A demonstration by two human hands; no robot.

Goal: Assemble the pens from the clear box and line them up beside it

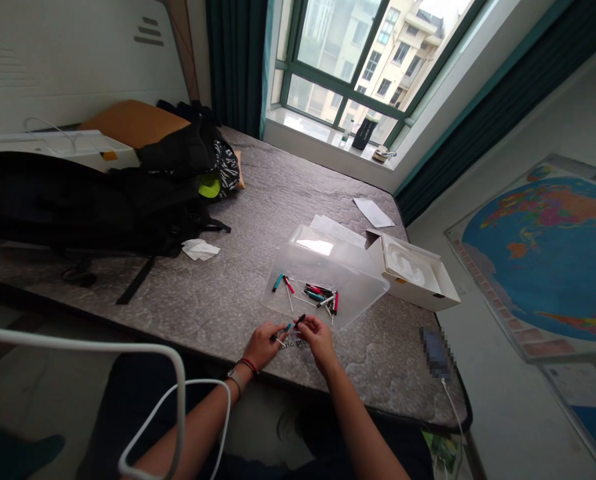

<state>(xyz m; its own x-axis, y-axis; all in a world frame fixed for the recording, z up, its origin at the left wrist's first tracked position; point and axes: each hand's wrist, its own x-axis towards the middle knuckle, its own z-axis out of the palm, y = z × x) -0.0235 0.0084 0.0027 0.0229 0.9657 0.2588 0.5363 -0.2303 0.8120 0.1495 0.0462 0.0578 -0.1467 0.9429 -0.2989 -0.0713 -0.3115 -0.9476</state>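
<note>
Close to the mattress's front edge, my left hand (263,344) is closed on a small blue-and-black pen-like piece (287,327). A thin white stick (281,341) pokes out by the same fingers. Just to its right, my right hand (319,339) pinches a small black piece (301,319), possibly a cap. The two pieces are very near each other; whether they touch I cannot tell. Directly beyond my hands is a clear plastic bin (351,263). Several red, blue, white and black pen-like pieces (320,293) and thin white sticks lie in it.
An open white box (418,277) stands right of the bin, with paper (373,212) behind. A phone-like device (435,352) on a cable lies at right. Black bags (103,200) and a crumpled tissue (201,250) lie left. A white tube (175,380) crosses the near left.
</note>
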